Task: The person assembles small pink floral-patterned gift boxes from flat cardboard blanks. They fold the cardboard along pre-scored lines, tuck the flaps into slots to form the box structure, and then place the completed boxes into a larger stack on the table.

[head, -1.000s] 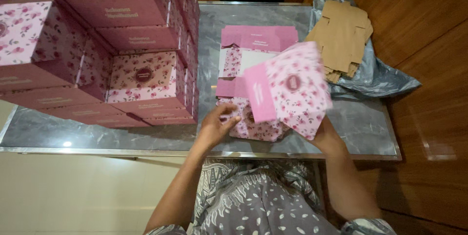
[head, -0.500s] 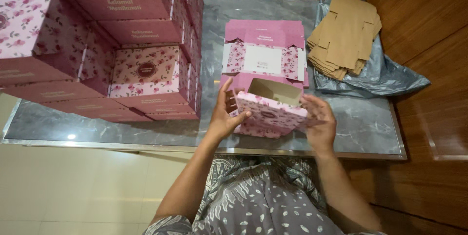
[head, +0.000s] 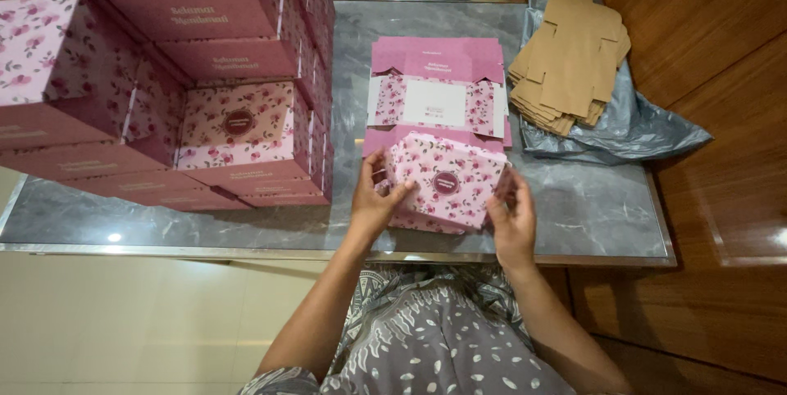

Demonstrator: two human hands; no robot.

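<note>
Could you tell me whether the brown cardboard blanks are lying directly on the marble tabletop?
No, the brown cardboard blanks lie on a grey plastic bag spread over the table's corner.

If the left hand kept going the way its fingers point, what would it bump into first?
Probably the pink flowered box itself: the left hand already grips its left side. Beyond lies the flat pink sheet, though depth is unclear.

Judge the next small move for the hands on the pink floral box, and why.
Probably press the side flap shut: the left hand and right hand grip opposite sides of the pink floral cardboard box, lid face up, and the right fingers pinch its edge.
</note>
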